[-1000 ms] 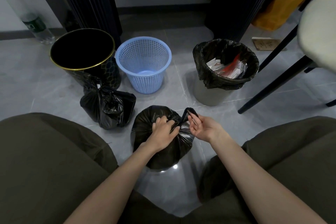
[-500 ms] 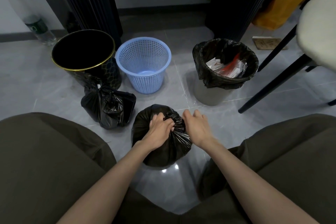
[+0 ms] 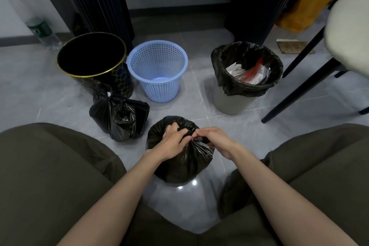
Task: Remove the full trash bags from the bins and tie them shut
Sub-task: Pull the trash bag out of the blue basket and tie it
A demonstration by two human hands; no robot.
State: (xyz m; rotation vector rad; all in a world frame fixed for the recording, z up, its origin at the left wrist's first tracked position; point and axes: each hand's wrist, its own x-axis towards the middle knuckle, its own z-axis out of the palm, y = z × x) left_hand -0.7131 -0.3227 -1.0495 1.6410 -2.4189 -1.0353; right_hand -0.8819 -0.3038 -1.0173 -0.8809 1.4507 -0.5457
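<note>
At lower centre, the left hand (image 3: 173, 142) and right hand (image 3: 216, 139) are pinching the gathered neck of a black bag (image 3: 179, 164) on the floor, knotting it. One tied bag (image 3: 119, 115) is lying left of it; the grey bin (image 3: 246, 78), upper right, is awaiting emptying.

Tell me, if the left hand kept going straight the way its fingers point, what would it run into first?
The left hand points up and right across the bag, so it would likely meet the right hand almost at once; both grip the bag's gathered neck.
</note>
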